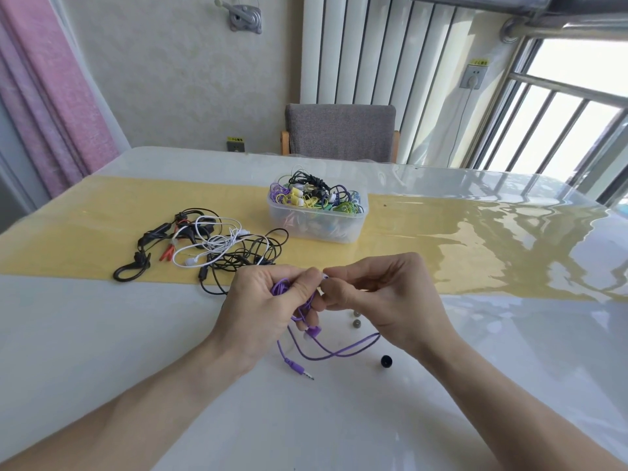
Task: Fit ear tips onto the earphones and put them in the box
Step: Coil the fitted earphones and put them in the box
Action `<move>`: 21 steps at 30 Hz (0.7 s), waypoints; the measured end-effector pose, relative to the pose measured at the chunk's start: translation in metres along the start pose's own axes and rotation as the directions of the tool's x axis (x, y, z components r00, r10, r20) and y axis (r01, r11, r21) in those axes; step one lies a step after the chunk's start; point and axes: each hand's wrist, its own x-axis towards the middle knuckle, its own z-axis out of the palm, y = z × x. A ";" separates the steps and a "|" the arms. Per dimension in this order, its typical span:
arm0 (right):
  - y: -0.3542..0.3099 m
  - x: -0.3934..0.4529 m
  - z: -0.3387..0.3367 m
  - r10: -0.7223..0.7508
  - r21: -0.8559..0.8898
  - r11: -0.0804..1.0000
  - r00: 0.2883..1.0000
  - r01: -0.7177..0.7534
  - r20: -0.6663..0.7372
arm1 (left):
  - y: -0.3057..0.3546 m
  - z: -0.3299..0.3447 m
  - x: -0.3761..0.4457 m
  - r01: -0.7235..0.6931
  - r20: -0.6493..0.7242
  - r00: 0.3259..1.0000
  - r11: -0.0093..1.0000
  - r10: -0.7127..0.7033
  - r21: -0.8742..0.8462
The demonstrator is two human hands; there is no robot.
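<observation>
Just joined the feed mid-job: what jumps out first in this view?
Both hands meet at centre: the left hand grips a bunched purple earphone cable while the right hand pinches at its earbud end. Behind them, on the yellow runner, a clear plastic box brims with coloured earphones, and a tangle of black, white and red earphones lies to its left. A loose black ear tip sits near the right wrist.

Home: radiator (356, 49), curtain (51, 79), chair (339, 132)

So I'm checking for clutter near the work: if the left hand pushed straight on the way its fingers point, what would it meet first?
Most likely the right hand: the left hand, gripping the purple earphones, points rightward at it, fingertips almost touching. Depth is hard to judge.
</observation>
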 end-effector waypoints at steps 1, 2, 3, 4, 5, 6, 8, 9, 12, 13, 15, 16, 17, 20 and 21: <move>0.000 0.000 0.000 0.005 -0.007 1.000 1.000 -0.005 -0.007 | 0.000 0.000 0.000 -0.003 0.004 1.000 1.000 0.003 0.002; 0.000 0.000 0.000 0.013 -0.002 1.000 1.000 -0.013 -0.011 | -0.001 0.000 0.000 -0.004 0.007 1.000 1.000 0.004 0.005; 0.001 0.000 0.001 0.024 0.021 0.999 1.000 -0.024 -0.013 | -0.001 0.000 0.000 -0.005 0.013 1.000 1.000 0.005 0.008; 0.001 0.000 0.001 0.034 0.043 0.999 0.999 -0.033 -0.013 | -0.001 -0.001 0.000 -0.008 0.024 1.000 1.000 0.008 0.013; 0.001 0.001 0.001 0.037 0.051 0.998 0.999 -0.037 -0.013 | -0.001 -0.001 0.000 -0.014 0.045 0.999 1.000 0.013 0.019; 0.002 0.001 0.000 0.037 0.048 0.998 0.999 -0.037 -0.012 | -0.001 -0.001 0.000 -0.022 0.076 0.997 0.999 0.020 0.028; 0.002 0.002 0.000 0.036 0.081 0.996 0.999 -0.035 -0.003 | 0.000 -0.001 -0.001 -0.037 0.138 0.990 0.998 0.030 0.045; 0.001 0.002 0.000 0.038 0.125 0.991 0.999 -0.039 0.010 | 0.001 -0.001 -0.001 -0.034 0.148 0.989 0.998 0.027 0.044; -0.003 0.002 0.001 0.050 0.241 0.969 0.997 -0.062 0.052 | -0.001 -0.001 0.001 -0.004 0.111 0.994 1.000 0.004 0.000; -0.004 0.002 0.001 0.063 0.266 0.961 0.997 -0.075 0.053 | -0.001 -0.001 0.001 -0.001 0.102 0.995 1.000 0.002 -0.006; -0.004 0.002 0.002 0.092 0.294 0.950 0.995 -0.102 0.050 | -0.002 0.000 0.001 -0.016 0.085 0.996 1.000 0.016 -0.003; -0.003 0.002 0.002 0.105 0.296 0.948 0.993 -0.116 0.054 | -0.003 0.000 0.001 -0.032 0.073 0.997 0.999 0.031 0.009; -0.003 0.002 0.003 0.118 0.291 0.948 0.991 -0.130 0.058 | -0.004 0.001 0.000 -0.052 0.060 0.997 0.998 0.050 0.027; 0.001 0.002 0.007 0.164 0.259 0.952 0.986 -0.164 0.021 | -0.005 0.003 0.000 -0.105 0.019 0.994 0.991 0.104 0.078; 0.002 0.002 0.009 0.173 0.262 0.951 0.985 -0.166 -0.002 | -0.006 0.003 0.000 -0.115 0.003 0.993 0.990 0.115 0.082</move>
